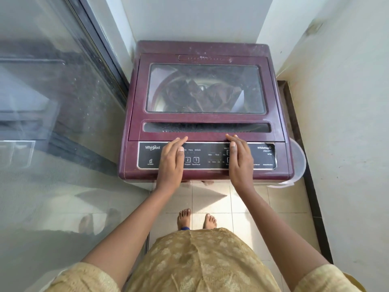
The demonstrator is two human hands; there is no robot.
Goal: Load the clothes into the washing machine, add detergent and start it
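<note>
Across the middle of the frame sits the washing machine [205,110], its lid [207,127] down flat, and through the lid's dusty window I can see the clothes [202,95] heaped dark in the drum. My left hand [171,159] and right hand [241,159] both lie flat on the control panel [207,155], fingers straight and reaching to the lid's front edge; neither grip is closed on anything. No detergent shows anywhere I can see, so I cannot tell whether it has gone in.

My palms cover part of the panel, and the Start/Pause button [196,160] sits just beside my left thumb. Leaning my weight here could press a button I did not mean to and set the wrong programme. If I start the wash before soap is added, the load runs plain. A pale plastic tub [297,163] peeks out at the machine's right edge.
</note>
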